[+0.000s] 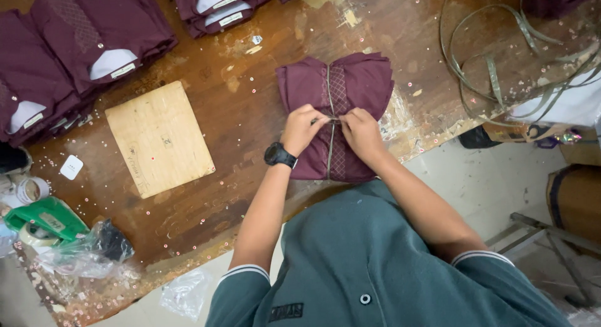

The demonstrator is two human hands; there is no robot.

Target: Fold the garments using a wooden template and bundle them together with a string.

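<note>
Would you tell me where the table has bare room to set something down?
Bare wood lies between the wooden board and the tied maroon bundle, and below the board. The far-left stacks of folded shirts and the strap coils at right crowd their ends.

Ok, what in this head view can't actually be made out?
- Knot or crossing of the thin grey strap on the folded maroon garment bundle: hidden under the left hand and right hand.
- Each hand's grip: fingertips curl out of sight.
- Stacked maroon shirts: cut off by the left and top edges.
- Loose grey strap coil: runs past the right edge.
- Writing on the wooden board: too small.
</note>
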